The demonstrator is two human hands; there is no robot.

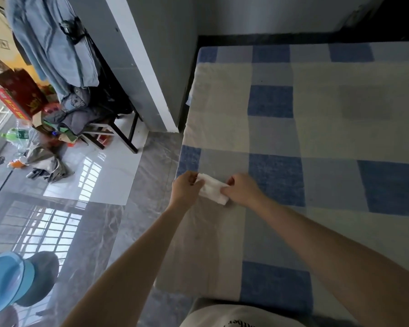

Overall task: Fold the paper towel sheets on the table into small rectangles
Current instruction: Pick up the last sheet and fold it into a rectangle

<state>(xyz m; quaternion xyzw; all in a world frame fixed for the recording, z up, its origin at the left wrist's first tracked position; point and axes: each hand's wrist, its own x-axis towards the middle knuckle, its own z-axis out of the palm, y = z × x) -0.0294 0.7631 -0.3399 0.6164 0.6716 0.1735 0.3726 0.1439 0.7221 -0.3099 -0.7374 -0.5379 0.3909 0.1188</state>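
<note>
A white paper towel sheet (212, 189), folded into a small rectangle, lies near the left edge of a surface covered with a blue, grey and cream checked cloth (316, 128). My left hand (185, 187) pinches the sheet's left end with curled fingers. My right hand (242, 188) holds its right end, thumb on top of the paper. Both hands are at the cloth's left edge. No other sheet is in view.
The checked surface drops off to a glossy grey tiled floor (99, 223) on the left. A grey pillar (151, 67) stands beyond the edge. Clothes hang over a dark stool (109, 131) amid boxes and bottles far left. A blue bowl-shaped thing (7, 282) sits bottom left.
</note>
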